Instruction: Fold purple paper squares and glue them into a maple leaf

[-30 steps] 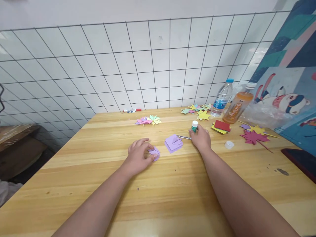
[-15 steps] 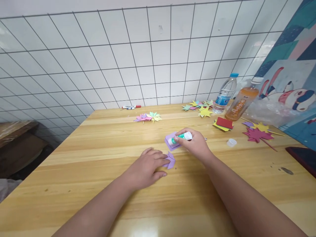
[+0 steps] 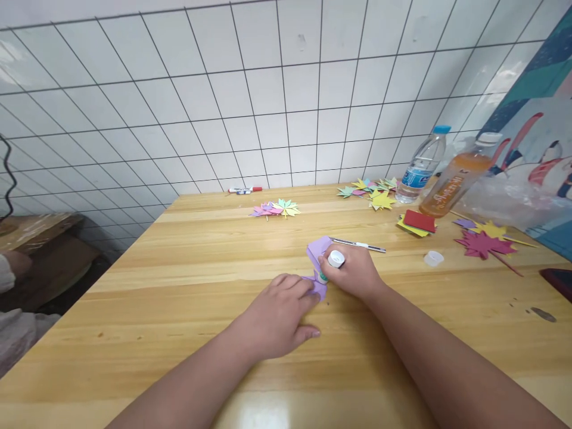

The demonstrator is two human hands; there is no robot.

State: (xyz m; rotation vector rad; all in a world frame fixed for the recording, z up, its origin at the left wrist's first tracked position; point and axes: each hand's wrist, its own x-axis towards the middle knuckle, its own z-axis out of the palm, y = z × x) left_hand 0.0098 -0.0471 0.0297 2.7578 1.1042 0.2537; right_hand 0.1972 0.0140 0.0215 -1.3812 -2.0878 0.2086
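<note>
My right hand (image 3: pixel 353 271) is closed around a glue stick (image 3: pixel 336 258), which has a white base and a green label. The stick's lower end meets a small folded purple paper (image 3: pixel 318 289) on the table. My left hand (image 3: pixel 283 313) lies flat with its fingertips on that paper's left part, thumb stretched out; the fingers cover some of the paper. Just beyond, a larger purple paper (image 3: pixel 318 245) rests partly behind my right fingers. A pen (image 3: pixel 364 244) lies beyond my right hand.
Paper leaves (image 3: pixel 286 207) and markers (image 3: pixel 245 190) lie toward the tiled wall. On the right are a water bottle (image 3: pixel 420 170), an orange drink bottle (image 3: pixel 453 185), coloured paper (image 3: pixel 419 221), a maroon leaf (image 3: pixel 482 244) and a clear cap (image 3: pixel 433 258). Another person's sleeve (image 3: pixel 5 274) shows at far left.
My right hand has brought the glue stick nearer, from over the larger purple paper down to the folded piece, and tilted it more upright. The pen now shows. The view has shifted left.
</note>
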